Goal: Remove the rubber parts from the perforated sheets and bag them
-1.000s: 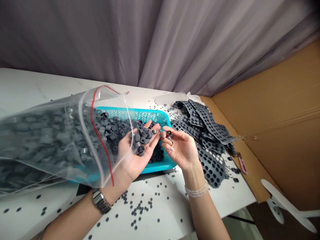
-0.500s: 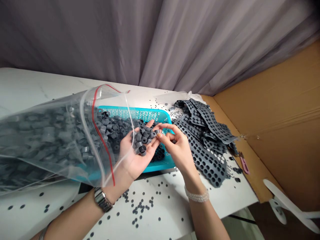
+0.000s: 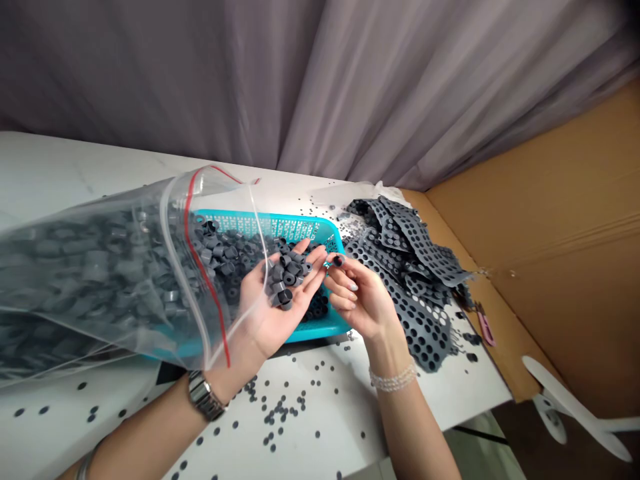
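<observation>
My left hand [image 3: 270, 320] lies palm up, fingers extended, holding a small heap of grey rubber caps [image 3: 289, 273]. Between thumb and forefinger, my right hand [image 3: 367, 300] pinches a single grey cap [image 3: 338, 261] with its dark opening showing, beside the left fingertips. A clear zip bag [image 3: 100, 267] with a red seal line, full of such caps, gapes toward the left palm; its edge overlaps the left wrist. Beneath both hands stands a turquoise basket [image 3: 330, 230] with more caps inside, partly hidden by the bag and the left hand.
Perforated dark rubber sheets [image 3: 425, 340] are piled right of the basket. Small black discs [image 3: 283, 413] lie scattered over the white table [image 3: 345, 393]. Pink-handled snips [image 3: 485, 327] rest by a cardboard wall [image 3: 550, 220]. A grey curtain [image 3: 280, 87] hangs behind.
My right hand has drawn slightly right, away from the heap, with one cap now in its pinch and turned opening outward. The left hand stays nearly still.
</observation>
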`<state>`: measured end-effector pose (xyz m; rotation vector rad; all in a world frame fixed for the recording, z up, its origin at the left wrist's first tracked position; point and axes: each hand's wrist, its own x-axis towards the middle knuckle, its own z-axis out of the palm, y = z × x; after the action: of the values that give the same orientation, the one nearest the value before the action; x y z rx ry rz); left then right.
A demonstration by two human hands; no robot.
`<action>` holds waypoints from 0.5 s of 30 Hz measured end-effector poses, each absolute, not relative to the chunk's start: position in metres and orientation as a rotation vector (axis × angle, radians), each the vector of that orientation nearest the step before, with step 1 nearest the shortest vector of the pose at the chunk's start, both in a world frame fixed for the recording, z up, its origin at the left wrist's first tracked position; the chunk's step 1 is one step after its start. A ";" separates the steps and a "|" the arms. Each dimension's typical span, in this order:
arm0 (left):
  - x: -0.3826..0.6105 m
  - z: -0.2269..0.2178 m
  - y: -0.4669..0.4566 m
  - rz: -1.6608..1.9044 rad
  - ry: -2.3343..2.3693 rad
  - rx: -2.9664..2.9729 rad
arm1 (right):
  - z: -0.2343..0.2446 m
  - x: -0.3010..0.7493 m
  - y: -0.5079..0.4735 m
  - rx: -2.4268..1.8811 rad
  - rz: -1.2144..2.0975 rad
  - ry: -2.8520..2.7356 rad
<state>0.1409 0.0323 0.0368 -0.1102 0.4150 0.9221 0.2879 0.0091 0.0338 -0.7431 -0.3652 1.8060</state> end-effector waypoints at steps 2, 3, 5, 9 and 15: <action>0.141 0.036 0.032 0.916 0.415 -0.108 | 0.033 0.290 0.010 -0.709 1.853 -0.297; 0.141 0.036 0.032 0.915 0.415 -0.106 | 0.032 0.291 0.011 -0.701 1.870 -0.276; 0.140 0.036 0.032 0.919 0.410 -0.102 | 0.033 0.291 0.012 -0.697 1.887 -0.269; 0.140 0.036 0.032 0.919 0.402 -0.105 | 0.038 0.289 0.009 -0.752 1.835 -0.419; 0.140 0.035 0.033 0.933 0.419 -0.109 | 0.038 0.281 0.005 -1.001 1.491 -0.712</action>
<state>0.1405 0.0329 0.0349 -0.1085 0.4192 0.9330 0.2813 0.0048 0.0380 -1.0009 -0.7124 1.4913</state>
